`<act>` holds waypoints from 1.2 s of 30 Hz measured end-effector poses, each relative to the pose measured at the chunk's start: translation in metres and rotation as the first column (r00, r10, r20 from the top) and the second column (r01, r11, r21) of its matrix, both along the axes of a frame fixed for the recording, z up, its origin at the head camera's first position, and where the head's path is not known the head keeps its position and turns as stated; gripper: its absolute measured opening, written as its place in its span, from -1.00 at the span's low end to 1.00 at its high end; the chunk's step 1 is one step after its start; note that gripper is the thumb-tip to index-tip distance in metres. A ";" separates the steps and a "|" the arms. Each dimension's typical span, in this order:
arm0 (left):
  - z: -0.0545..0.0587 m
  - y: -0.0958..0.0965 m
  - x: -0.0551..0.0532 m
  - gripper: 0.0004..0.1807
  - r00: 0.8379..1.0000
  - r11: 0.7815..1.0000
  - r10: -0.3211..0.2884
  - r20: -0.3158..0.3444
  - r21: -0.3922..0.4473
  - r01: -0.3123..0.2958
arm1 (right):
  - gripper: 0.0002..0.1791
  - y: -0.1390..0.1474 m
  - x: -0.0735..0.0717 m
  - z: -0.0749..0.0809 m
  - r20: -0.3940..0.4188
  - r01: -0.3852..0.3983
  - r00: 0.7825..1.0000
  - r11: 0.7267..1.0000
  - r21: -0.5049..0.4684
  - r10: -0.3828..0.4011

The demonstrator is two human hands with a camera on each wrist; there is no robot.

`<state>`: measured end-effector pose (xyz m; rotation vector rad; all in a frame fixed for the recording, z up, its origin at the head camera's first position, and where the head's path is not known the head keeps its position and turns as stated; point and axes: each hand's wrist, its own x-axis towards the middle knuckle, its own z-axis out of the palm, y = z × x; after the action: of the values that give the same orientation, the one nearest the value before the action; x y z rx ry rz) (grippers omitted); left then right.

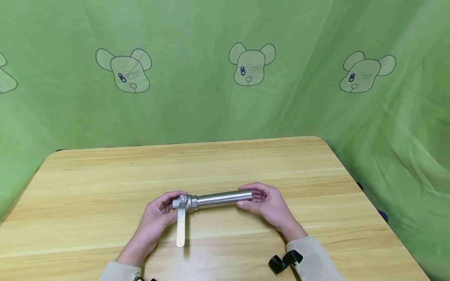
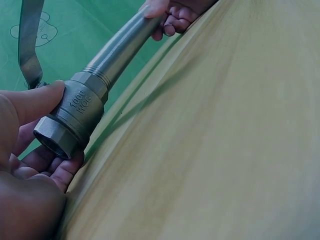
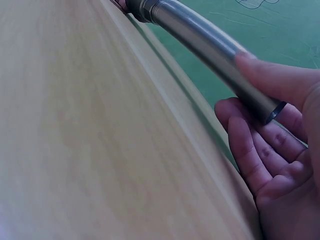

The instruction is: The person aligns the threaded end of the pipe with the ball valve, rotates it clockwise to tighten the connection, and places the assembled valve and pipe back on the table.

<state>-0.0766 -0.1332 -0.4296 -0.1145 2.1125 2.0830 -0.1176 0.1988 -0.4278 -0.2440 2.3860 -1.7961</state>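
Note:
A steel ball valve (image 2: 75, 107), marked "1000 WOG", is held in my left hand (image 1: 158, 214), thumb on its body and fingers beneath. Its long flat lever (image 1: 181, 228) points toward me in the head view. Out of the valve's right side runs a smooth metal pipe (image 1: 223, 198), its threads partly showing at the joint in the left wrist view. My right hand (image 1: 268, 205) pinches the pipe's far end between thumb and fingers. Both open ends, the valve's hexagonal mouth and the pipe's hollow tip, face outward. The joined pieces are held above the table, over their shadow.
The wooden table (image 1: 88, 187) has rounded far corners. Behind it and along the right side hangs a green cloth (image 1: 197, 113) printed with bear-head outlines. A black strap piece (image 1: 285, 261) sits at my right sleeve (image 1: 313, 257).

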 end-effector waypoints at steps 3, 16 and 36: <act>0.000 0.000 0.000 -0.42 1.000 1.000 0.002 0.000 -0.009 -0.002 | -0.48 -0.001 0.000 0.002 0.013 0.013 1.000 1.000 0.016 -0.014; 0.000 0.001 -0.001 -0.41 1.000 1.000 0.012 -0.005 -0.013 -0.012 | -0.52 -0.002 -0.001 0.003 0.099 0.001 0.995 0.998 -0.065 0.005; 0.000 0.000 0.000 -0.41 1.000 1.000 0.010 0.000 0.021 -0.010 | -0.36 -0.001 0.002 0.000 -0.065 0.031 0.997 0.999 -0.042 -0.034</act>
<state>-0.0767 -0.1331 -0.4294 -0.1225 2.0931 2.1106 -0.1157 0.1976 -0.4278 -0.2742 2.4121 -1.8818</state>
